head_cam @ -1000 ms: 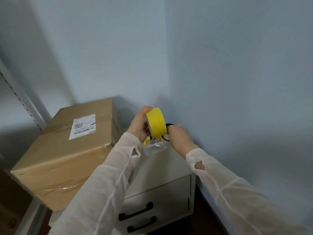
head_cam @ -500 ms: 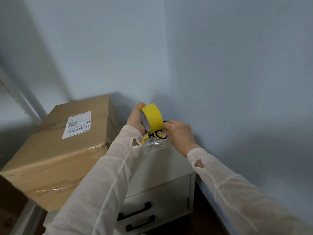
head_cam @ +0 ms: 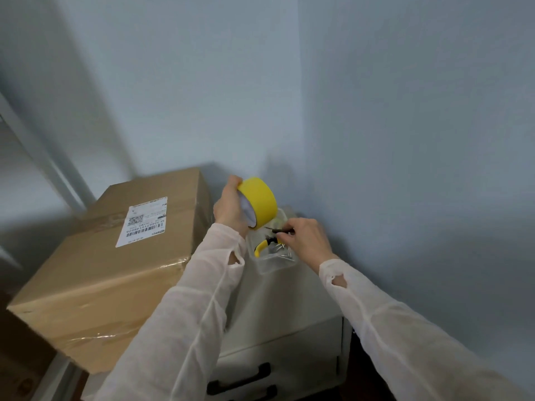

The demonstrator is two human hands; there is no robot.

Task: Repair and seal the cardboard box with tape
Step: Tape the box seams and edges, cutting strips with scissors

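Cardboard box point(head_cam: 115, 270) sits nearby. Left hand point(head_cam: 230, 209) grips tape roll point(head_cam: 257, 202), right hand point(head_cam: 304, 241) pinches a dark tool point(head_cam: 276, 230). Gathering supplies, likely; next, peel tape.

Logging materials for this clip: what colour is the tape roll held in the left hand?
Yellow tape roll, pale inside; clearest in the head view.

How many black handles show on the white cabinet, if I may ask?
2: the upper handle low on the cabinet front, the lower handle just beneath, at the picture's edge; others may be cropped.
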